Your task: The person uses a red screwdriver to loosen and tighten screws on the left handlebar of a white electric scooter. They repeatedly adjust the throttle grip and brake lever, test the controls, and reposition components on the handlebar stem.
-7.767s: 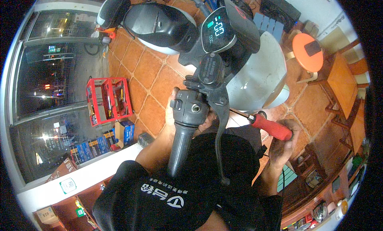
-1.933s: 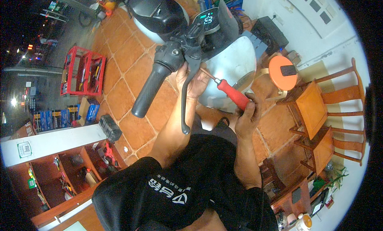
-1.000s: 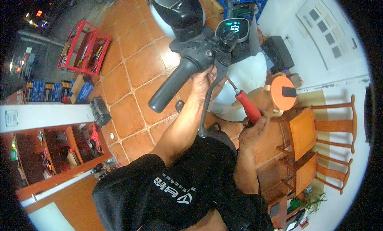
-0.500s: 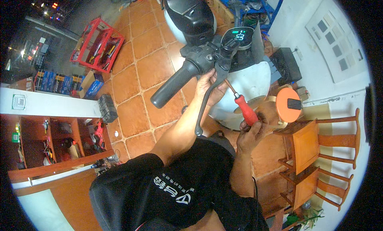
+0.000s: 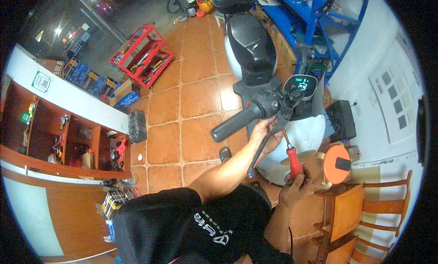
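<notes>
shirt [image 5: 164, 227]: black | sleeves [image 5: 188, 200]: short | print [image 5: 212, 227]: white (emblem plus lettering) | left hand [image 5: 262, 132], right hand [image 5: 293, 190]: bare

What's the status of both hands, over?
Right hand holding red-handled metal screwdriver; left hand beneath black curved brake lever. Tip contact unclear; lever and left hand close beside shaft.

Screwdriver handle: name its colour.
The screwdriver handle in the right hand is red, clearest in the head view.
</notes>
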`<state>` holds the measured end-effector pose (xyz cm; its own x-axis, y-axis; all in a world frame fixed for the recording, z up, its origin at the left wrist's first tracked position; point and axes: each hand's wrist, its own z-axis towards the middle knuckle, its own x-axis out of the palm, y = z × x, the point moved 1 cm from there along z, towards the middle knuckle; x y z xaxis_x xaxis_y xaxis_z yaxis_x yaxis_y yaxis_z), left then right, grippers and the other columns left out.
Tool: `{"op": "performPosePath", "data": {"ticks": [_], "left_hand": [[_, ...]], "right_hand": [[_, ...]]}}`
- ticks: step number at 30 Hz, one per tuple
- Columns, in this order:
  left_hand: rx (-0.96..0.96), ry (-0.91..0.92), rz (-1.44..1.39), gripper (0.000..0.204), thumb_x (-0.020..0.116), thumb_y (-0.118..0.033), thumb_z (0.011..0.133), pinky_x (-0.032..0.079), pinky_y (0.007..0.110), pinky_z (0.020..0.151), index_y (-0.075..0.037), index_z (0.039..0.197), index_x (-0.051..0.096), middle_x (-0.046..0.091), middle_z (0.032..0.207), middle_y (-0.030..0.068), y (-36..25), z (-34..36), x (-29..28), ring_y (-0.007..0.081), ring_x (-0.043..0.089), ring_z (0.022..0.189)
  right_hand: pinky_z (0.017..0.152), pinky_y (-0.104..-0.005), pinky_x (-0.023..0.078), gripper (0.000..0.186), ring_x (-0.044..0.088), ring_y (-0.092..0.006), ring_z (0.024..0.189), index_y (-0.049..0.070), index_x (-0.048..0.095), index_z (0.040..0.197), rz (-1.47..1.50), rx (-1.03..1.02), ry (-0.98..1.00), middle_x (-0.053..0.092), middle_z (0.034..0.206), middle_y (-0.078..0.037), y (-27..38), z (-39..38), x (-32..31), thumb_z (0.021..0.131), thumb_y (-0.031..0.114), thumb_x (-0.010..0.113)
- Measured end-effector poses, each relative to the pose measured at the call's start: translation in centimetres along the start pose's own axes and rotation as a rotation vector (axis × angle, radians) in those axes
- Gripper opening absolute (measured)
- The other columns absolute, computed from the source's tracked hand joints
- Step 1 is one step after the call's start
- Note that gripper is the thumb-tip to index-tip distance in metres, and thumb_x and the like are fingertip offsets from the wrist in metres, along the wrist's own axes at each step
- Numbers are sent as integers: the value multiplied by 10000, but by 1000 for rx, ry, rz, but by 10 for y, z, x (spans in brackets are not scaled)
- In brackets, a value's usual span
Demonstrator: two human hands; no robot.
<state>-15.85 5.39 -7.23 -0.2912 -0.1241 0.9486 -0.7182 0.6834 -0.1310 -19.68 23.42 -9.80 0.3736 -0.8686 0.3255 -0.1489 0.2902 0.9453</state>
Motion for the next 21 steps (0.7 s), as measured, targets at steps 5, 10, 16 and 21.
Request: {"op": "performPosePath", "data": {"ticks": [5,10,16,21], "left_hand": [[-42,175,-53,143,553,-154,862,397,285,551,-46,955,539,593,798,62,-1,6,-14,140,479,604],[-45,63,3,152,567,-139,835,392,279,616,-42,952,551,607,798,62,-4,9,-9,147,496,641],[91,2,32,138,540,-112,857,431,279,613,-51,981,537,613,854,54,4,10,-3,151,551,677],[188,141,39,131,522,-124,880,392,239,498,-56,991,518,577,813,35,11,7,-4,110,464,572]], "right_hand": [[497,-246,391,423,488,-136,598,16,471,1114,-71,-17,46,545,808,-77,8,-2,0,897,368,559],[508,-242,399,438,490,-136,625,39,471,1114,-75,-9,59,543,844,-84,4,2,-8,896,411,547],[485,-222,381,292,483,-121,590,37,487,1144,-9,127,-44,539,854,-59,8,6,-28,942,246,516],[511,-225,390,259,481,-124,636,48,487,1128,-508,-351,120,529,883,-60,15,19,-52,948,234,499]]}}
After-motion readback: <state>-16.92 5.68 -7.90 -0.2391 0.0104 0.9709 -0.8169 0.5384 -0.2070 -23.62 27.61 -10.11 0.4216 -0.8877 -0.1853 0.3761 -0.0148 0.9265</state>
